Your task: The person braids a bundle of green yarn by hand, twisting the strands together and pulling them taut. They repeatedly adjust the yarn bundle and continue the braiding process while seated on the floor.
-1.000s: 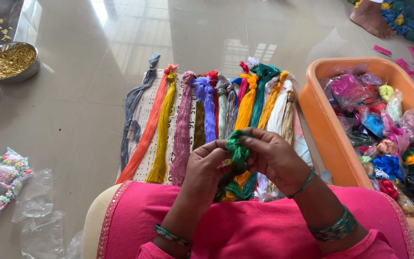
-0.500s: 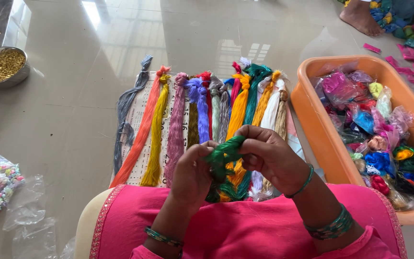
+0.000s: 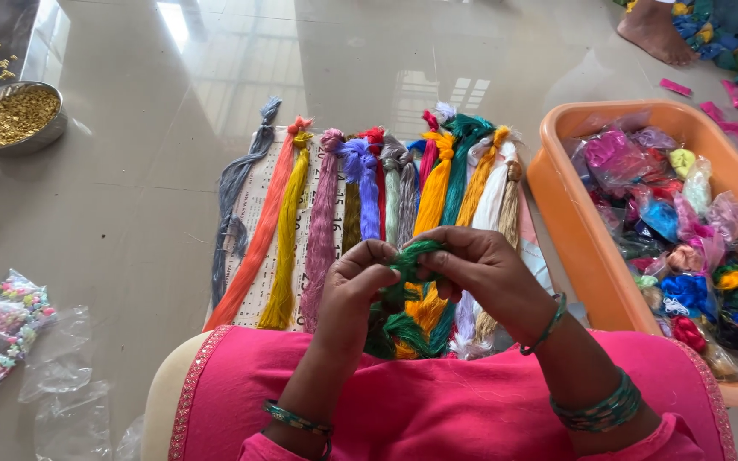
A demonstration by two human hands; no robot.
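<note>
My left hand (image 3: 354, 283) and my right hand (image 3: 482, 271) meet above my lap, both pinching a bundle of green thread (image 3: 402, 282) between the fingertips. The loose end of that bundle hangs down in front of my pink garment (image 3: 437, 401). Just beyond my hands, a row of several coloured thread skeins (image 3: 360, 205) in grey, orange, yellow, pink, purple, teal and white lies side by side on a printed paper sheet (image 3: 263, 224) on the floor.
An orange plastic tub (image 3: 576, 230) full of bagged coloured threads stands at the right. A steel bowl of gold beads (image 3: 12, 117) sits far left. Clear bags with pastel beads (image 3: 3, 323) lie near left. Another person's foot (image 3: 655, 32) shows top right.
The view has shifted slightly. My hands stay together on the green thread, working it between the fingers, with the bundle now held a little lower and tighter.
</note>
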